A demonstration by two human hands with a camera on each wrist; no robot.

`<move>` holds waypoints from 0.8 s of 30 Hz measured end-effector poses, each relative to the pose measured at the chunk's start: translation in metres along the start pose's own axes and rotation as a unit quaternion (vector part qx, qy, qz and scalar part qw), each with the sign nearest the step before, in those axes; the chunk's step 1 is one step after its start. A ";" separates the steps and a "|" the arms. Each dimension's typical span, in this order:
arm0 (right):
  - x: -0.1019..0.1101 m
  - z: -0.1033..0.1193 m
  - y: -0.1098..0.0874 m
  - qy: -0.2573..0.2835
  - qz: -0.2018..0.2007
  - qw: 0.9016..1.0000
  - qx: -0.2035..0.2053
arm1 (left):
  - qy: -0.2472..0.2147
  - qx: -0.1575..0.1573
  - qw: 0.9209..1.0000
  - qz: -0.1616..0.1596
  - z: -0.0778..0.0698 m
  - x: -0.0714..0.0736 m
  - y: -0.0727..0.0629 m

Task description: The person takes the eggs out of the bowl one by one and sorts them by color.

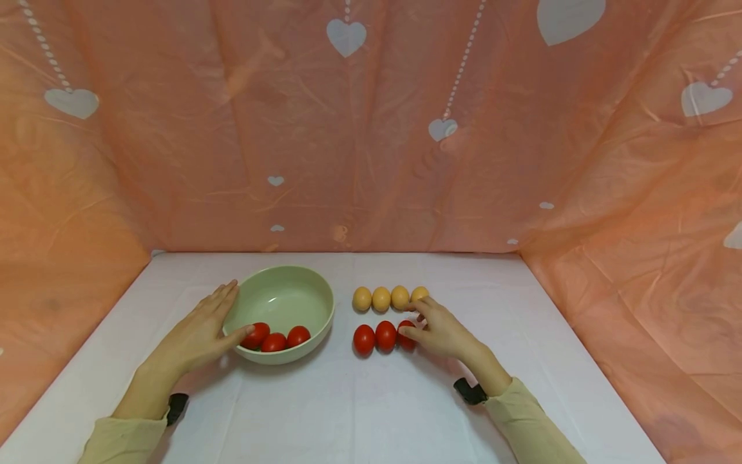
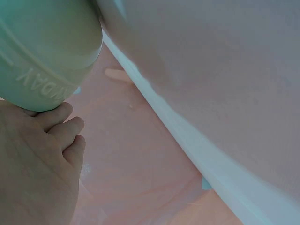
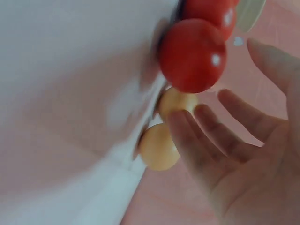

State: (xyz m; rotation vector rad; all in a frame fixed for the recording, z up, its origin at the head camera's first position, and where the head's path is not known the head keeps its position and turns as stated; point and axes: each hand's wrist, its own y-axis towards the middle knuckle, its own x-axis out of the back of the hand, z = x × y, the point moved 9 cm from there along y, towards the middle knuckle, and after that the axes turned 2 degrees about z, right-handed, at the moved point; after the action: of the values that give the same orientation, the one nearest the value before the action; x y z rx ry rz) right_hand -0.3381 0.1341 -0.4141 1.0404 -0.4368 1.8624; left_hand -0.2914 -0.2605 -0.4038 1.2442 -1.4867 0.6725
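Observation:
My left hand [image 1: 199, 332] holds the side of a pale green bowl [image 1: 290, 283], thumb over the rim and fingers along the outer wall. Raised lettering shows on the bowl [image 2: 42, 86] in the left wrist view. Inside lie three glossy red tomatoes [image 1: 274, 342], one beside the thumb tip. My right hand [image 1: 443, 330] reaches over the right end of two rows with fingers spread and loosely bent. Its thumb and fingers stand around the end red tomato [image 3: 193, 56], without gripping it. Behind that row are several yellow egg-shaped pieces [image 1: 380, 299], the rightmost partly hidden by the fingers.
Two more red tomatoes [image 1: 363, 340] continue the front row to the left, between the right hand and the bowl. A white cloth [image 1: 301, 412] covers the table. An orange curtain [image 1: 371, 161] with white hearts encloses the back and sides.

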 end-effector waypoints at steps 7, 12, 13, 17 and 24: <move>0.009 0.032 0.007 0.003 -0.064 0.995 0.071 | -0.001 -0.002 1.000 -0.004 0.000 -0.001 0.000; 0.005 0.061 0.018 0.025 -0.075 0.992 0.100 | 0.001 -0.004 1.000 -0.008 0.001 -0.001 -0.001; 0.004 0.067 0.021 0.028 -0.075 0.991 0.109 | 0.002 -0.004 1.000 -0.008 0.000 -0.001 -0.001; -0.002 0.092 0.031 0.026 -0.076 0.986 0.147 | 0.003 -0.001 1.000 -0.005 0.000 -0.001 -0.001; -0.019 0.127 0.049 0.027 -0.052 0.979 0.194 | 0.002 0.006 1.000 0.005 0.000 -0.001 -0.001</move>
State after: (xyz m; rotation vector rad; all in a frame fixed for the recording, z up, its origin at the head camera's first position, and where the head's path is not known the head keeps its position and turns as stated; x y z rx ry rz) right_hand -0.3154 0.0145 -0.3500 1.2385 0.0203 1.9178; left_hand -0.2903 -0.2608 -0.4051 1.2456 -1.4889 0.6909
